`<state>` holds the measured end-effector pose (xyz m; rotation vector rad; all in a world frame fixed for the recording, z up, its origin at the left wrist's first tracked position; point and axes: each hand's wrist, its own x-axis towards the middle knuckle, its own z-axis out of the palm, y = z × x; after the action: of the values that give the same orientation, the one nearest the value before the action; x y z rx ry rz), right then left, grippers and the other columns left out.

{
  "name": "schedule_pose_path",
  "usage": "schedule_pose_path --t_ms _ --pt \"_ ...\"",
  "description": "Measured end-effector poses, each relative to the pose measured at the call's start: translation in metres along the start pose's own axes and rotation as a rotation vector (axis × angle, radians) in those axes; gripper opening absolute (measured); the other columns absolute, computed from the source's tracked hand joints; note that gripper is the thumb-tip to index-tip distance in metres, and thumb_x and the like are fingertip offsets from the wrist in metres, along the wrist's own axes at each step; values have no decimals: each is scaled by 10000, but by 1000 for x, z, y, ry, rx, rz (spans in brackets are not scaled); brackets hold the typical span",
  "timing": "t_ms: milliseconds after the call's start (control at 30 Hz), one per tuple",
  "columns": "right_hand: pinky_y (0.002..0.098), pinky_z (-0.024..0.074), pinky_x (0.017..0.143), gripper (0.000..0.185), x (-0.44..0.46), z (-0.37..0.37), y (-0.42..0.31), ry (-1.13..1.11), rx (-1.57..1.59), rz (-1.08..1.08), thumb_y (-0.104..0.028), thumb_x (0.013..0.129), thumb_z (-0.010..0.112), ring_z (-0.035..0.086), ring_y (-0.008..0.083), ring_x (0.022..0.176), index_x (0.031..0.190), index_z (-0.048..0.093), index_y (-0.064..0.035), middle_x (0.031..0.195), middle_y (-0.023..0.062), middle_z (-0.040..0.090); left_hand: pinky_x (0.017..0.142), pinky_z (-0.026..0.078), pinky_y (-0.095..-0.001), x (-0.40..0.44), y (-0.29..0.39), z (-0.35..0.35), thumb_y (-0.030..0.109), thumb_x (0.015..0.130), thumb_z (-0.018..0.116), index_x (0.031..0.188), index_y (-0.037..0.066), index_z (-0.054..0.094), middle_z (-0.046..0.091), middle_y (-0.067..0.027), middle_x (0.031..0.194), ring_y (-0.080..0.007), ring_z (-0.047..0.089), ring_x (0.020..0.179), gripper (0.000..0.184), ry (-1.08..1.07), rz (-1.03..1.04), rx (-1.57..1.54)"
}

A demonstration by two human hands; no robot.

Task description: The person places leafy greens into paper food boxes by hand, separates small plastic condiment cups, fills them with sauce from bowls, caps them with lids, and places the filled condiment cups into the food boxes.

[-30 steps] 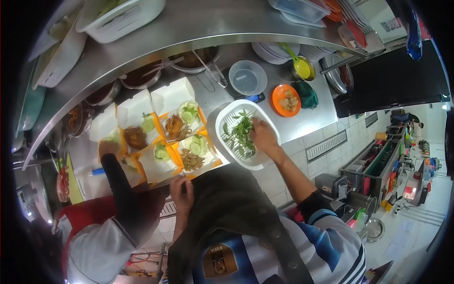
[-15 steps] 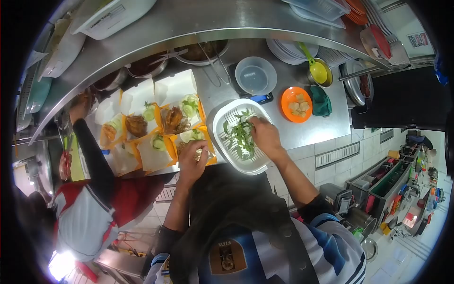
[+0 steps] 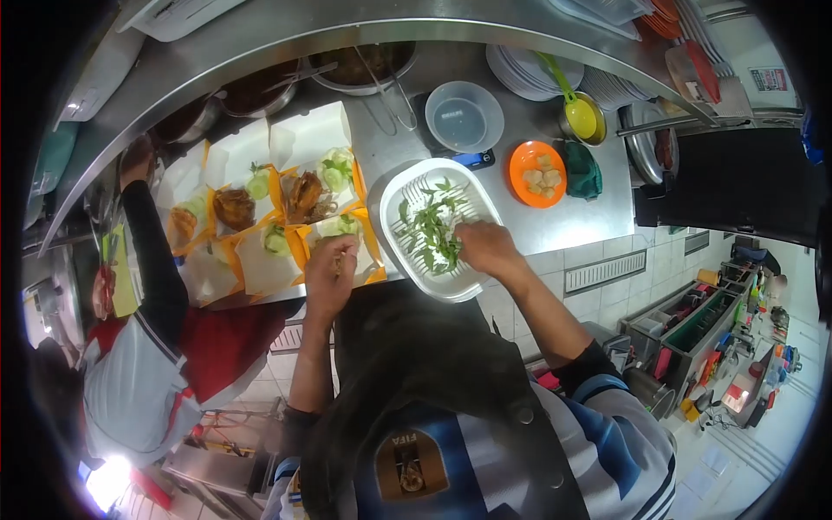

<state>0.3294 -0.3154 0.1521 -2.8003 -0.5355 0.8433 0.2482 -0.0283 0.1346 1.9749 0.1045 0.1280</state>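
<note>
My right hand [image 3: 487,249] is in the white basket [image 3: 400,178], its fingers closed on the green herb leaves [image 3: 431,227]. Over the front right food box [image 3: 371,251] is my left hand [image 3: 331,276], fingers curled in; anything they hold is too small to name. Open boxes with orange sides stand in two rows left of the basket. Fried pieces [image 3: 234,209] and cucumber slices [image 3: 336,169] lie in several of them.
Behind the basket sits a clear bowl [image 3: 464,117] by a blue-and-black device [image 3: 474,160]. An orange plate [image 3: 537,175] and green cloth [image 3: 582,170] lie right. A metal shelf [image 3: 347,30] overhangs the counter. A co-worker's dark sleeve [image 3: 156,251] reaches in at left.
My left hand has risen from the counter's front edge to over the front right box. The co-worker's hand has left the boxes for the far left pans. My right hand stays in the basket.
</note>
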Motion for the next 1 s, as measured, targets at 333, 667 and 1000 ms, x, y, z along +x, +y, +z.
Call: schedule_pose_path --t_ms 333,667,1000 --pt "403 534 801 155 -13 1 18 124 377 48 -109 852 623 693 298 910 980 676 -40 972 151 714 762 505 -322 4 -2 -16 20 900 608 1036 6 629 641 -124 911 -229 650 820 138 -38 23 3" --pt "329 541 798 215 -11 -7 17 301 542 -7 -55 874 587 702 270 875 1076 651 -17 905 156 708 772 508 -326 2 3 -22 24 902 607 1037 10 630 643 -123 920 -232 656 836 137 -76 -32 -12" --pt "454 531 766 220 -9 57 3 84 -285 80 -60 821 556 679 298 877 1025 633 -89 852 133 686 792 516 -363 -10 -14 -27 34 903 603 1032 27 633 643 -137 928 -268 661 881 133 -27 -62 -55"
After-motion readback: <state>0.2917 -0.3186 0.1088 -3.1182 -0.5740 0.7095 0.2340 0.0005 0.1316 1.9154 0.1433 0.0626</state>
